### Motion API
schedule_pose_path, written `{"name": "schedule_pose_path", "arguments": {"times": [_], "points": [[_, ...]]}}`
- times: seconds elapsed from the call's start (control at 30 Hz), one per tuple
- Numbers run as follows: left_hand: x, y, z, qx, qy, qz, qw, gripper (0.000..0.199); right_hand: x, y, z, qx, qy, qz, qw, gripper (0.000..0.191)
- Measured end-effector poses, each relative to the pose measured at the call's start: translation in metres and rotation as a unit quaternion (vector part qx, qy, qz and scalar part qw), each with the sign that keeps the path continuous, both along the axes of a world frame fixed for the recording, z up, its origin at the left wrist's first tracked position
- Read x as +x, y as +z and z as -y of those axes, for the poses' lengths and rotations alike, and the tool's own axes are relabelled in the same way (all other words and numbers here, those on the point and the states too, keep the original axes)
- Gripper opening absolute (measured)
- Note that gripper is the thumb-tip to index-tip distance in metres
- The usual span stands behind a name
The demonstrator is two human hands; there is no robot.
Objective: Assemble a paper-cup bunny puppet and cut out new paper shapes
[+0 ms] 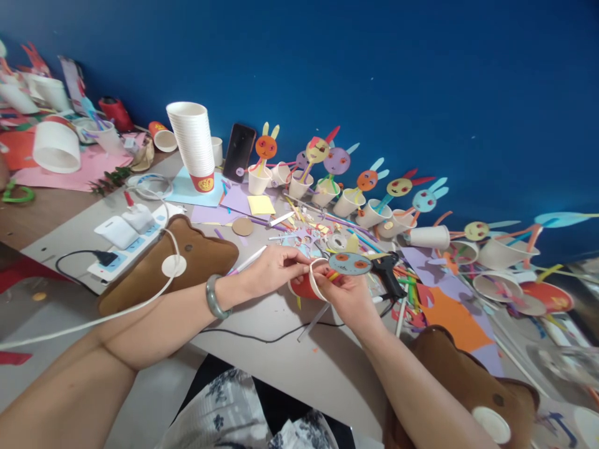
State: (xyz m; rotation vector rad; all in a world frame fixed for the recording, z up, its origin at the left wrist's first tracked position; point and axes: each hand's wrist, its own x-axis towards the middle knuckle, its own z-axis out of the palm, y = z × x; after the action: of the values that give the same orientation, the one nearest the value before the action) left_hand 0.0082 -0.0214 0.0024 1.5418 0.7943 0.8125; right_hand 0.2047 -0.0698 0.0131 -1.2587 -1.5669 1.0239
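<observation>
Tipped on its side, a red paper cup (pixel 302 288) is held at its white rim between my two hands. My left hand (pixel 274 271), with a bangle at the wrist, pinches the near-left rim. My right hand (pixel 349 299) grips the rim's other side, its thumb and fingers closed. A light blue rabbit face (pixel 350 264) with orange eyes sticks out from the cup area above my right hand; how it joins the cup is hidden by the fingers. Just beyond my right hand lies a black glue gun (pixel 389 277).
A tall stack of paper cups (pixel 194 143), a phone (pixel 239 153) and a row of cup rabbits (pixel 350 201) stand along the blue wall. At left are a power strip (pixel 135 246) with cables and a brown cushion (pixel 206 243). Paper scraps (pixel 311 234) litter the middle.
</observation>
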Motion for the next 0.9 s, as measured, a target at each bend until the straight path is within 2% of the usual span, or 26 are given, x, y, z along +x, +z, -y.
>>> {"name": "schedule_pose_path", "arguments": {"times": [0.17,0.4,0.57,0.9], "points": [[-0.002,-0.002,-0.004,-0.003,-0.003,0.022,1.000,0.014,0.002,-0.005,-0.003,0.002,-0.022,0.003,1.000,0.023],[-0.001,0.002,-0.001,0.015,0.000,-0.017,1.000,0.015,0.005,-0.010,-0.003,-0.037,-0.046,-0.004,0.998,0.022],[0.000,-0.001,-0.002,0.015,0.030,-0.015,0.999,0.012,0.003,-0.011,-0.003,-0.038,-0.045,-0.007,0.998,0.024],[-0.001,-0.002,-0.005,0.044,0.011,-0.018,0.999,0.011,0.004,-0.013,-0.009,-0.037,-0.056,-0.011,0.998,0.027]]}}
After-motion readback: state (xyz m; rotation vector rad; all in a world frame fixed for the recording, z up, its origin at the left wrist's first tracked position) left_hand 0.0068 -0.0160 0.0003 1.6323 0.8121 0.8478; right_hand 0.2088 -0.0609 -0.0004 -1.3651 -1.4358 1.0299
